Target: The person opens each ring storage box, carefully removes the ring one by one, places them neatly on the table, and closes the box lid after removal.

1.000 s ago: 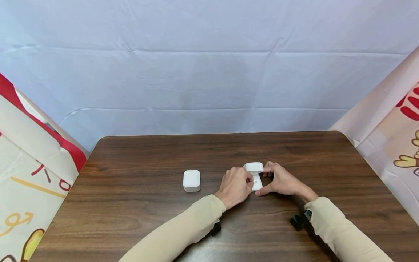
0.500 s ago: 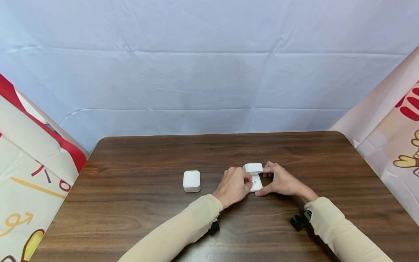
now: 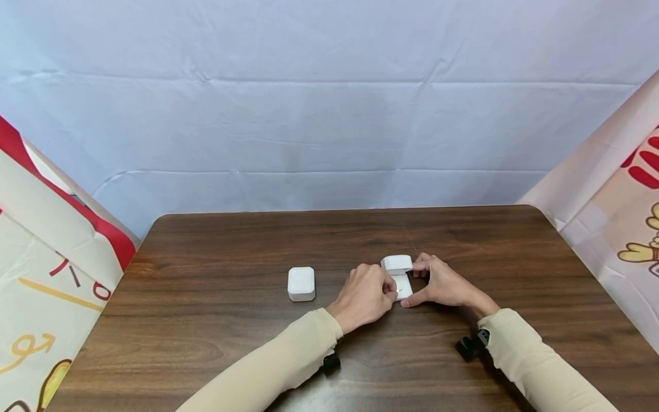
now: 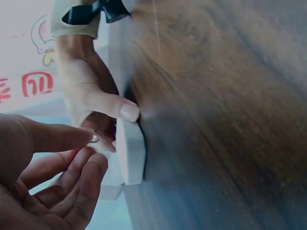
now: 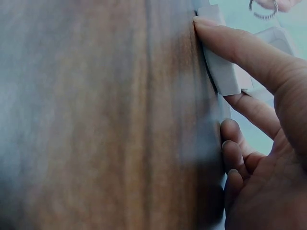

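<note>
The left hand [image 3: 362, 297] pinches a slim metal ring [image 4: 95, 139] between thumb and forefinger, its other fingers curled in below. The right hand [image 3: 440, 285] holds a white ring box [image 3: 404, 296] from the side, thumb on the front edge of the base and forefinger towards the back, remaining fingers bent. The ring is between the two hands, just over the front part of that box; whether it touches the white padded insert I cannot tell.

For handling so small a thing, a light fingertip pinch seems best, since a hard squeeze could make the band slip or twist. The right hand would do well to brace the base firmly against the tabletop [image 3: 231, 257], thumb low on the outside so that it neither crowds the left fingertips nor knocks the raised lid [image 3: 397, 264]. Keeping the band square to the insert should lessen the risk of snagging the padding.

The box held by the right hand stands open, lid tipped up on the side away from the person; the left fingers partly cover its insert. To the left of the left hand, well apart from it, sits a closed white box [image 3: 301, 284], its contents hidden.
</note>
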`<state>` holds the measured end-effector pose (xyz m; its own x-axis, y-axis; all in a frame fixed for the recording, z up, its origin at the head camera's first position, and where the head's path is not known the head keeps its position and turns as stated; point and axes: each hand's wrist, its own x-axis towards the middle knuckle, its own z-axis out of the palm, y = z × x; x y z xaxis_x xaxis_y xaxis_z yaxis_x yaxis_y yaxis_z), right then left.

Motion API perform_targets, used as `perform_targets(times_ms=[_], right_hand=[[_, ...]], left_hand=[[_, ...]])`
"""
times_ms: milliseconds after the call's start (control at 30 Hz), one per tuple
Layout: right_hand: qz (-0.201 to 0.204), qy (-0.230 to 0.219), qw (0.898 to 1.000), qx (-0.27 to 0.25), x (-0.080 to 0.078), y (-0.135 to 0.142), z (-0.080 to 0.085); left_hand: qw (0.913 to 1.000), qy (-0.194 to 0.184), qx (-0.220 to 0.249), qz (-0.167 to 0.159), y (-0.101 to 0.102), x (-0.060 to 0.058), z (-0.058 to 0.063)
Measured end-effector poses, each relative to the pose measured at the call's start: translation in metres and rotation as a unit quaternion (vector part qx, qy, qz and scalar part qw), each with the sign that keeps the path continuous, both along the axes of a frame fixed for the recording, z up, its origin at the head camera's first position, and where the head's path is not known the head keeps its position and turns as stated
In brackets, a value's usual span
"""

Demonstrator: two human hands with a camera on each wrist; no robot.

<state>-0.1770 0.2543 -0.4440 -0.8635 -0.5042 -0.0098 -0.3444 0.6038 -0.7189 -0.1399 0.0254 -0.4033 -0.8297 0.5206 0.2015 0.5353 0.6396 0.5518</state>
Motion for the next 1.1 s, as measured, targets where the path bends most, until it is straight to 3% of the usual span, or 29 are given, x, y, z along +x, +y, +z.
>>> perform_targets(times_ms=[267, 600, 800, 1100], right_hand=[[-0.006, 0.006, 1.000, -0.011, 0.001, 0.000, 0.002], [-0.002, 0.003, 1.000, -0.005, 0.001, 0.000, 0.001], [-0.004, -0.001, 1.000, -0.008, 0.001, 0.000, 0.002], [-0.007, 0.002, 1.000, -0.004, 0.001, 0.000, 0.001]], left_hand=[[0.9975, -0.057, -0.013, -0.040, -0.002, 0.013, 0.006], [0.9873, -0.123, -0.054, -0.086, 0.002, 0.024, 0.001], [0.9812, -0.160, -0.065, -0.086, 0.005, 0.024, -0.004], [0.9803, -0.175, -0.073, -0.056, 0.007, 0.022, -0.008]])
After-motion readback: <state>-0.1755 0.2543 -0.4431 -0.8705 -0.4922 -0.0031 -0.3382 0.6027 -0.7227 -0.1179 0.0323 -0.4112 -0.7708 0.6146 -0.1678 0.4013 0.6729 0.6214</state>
